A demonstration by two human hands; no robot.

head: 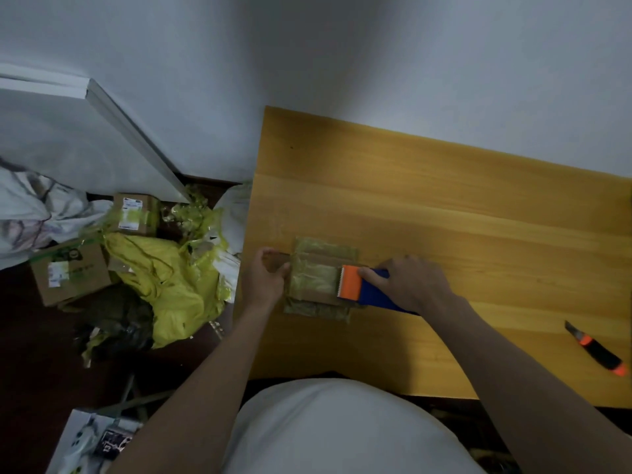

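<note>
Parcel (319, 275) flat nr desk (444, 206) left edge, tape-wrapped | L hand (265, 278) curled round its left end, prob. to stop sliding | R hand (407, 282) clamped on tape dispenser (362, 285) at parcel's right end, orange blade on top, prob. laying/cutting strip | knife (596, 348) idle, front-right.

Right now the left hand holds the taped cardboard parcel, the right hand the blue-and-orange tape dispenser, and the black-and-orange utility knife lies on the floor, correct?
Not the floor: the head view shows the black-and-orange utility knife lying on the yellow wooden table, right of the right hand. The rest is as you say.
</note>
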